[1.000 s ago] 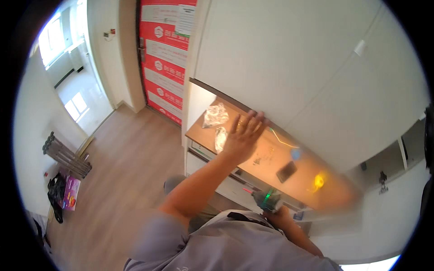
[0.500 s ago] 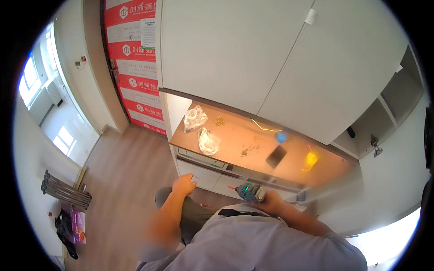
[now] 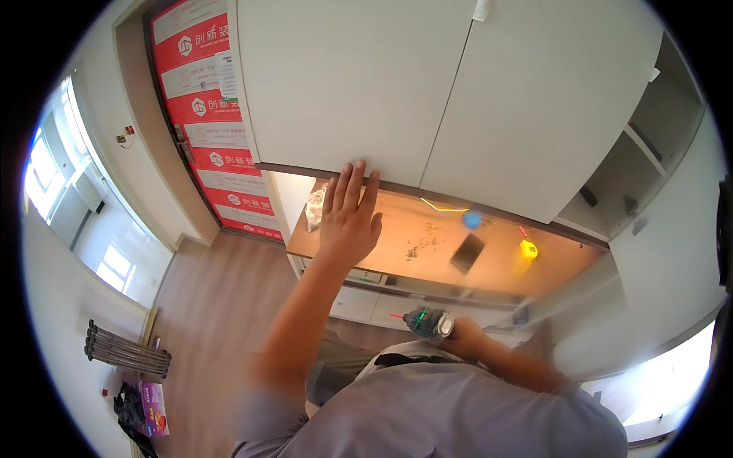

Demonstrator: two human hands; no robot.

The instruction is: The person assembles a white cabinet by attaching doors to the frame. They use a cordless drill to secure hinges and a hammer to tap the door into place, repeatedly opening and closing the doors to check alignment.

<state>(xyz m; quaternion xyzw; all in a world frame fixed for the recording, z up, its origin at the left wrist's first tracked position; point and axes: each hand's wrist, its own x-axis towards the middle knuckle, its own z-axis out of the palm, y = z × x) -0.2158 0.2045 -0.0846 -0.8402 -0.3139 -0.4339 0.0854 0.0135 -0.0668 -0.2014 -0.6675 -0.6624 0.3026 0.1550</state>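
Observation:
My left hand (image 3: 351,225) is raised with its fingers stretched out, the fingertips over the lower edge of a pale upper cabinet door (image 3: 343,84). Whether they press on it I cannot tell. My right hand (image 3: 463,338) grips a cordless drill (image 3: 424,321) low in front of my body, its red-tipped bit pointing left. Between them and the cabinet lies a lit brown counter (image 3: 397,263). On it are a clear plastic bag (image 3: 314,210), partly behind my left hand, scattered screws (image 3: 418,249), a dark phone (image 3: 467,253) and a yellow tape measure (image 3: 528,249).
A round blue thing (image 3: 472,220) and a bent yellow strip (image 3: 444,206) lie at the counter's back. An open cabinet compartment (image 3: 664,114) is at right. A red-and-white covered door (image 3: 202,107) stands at left, a folded metal rack (image 3: 126,351) and purple box (image 3: 154,408) below it.
My left hand has risen from below the counter to the upper door's lower edge, its fingers now spread. The drill stays in my right hand, nearly in place. The view has shifted slightly.

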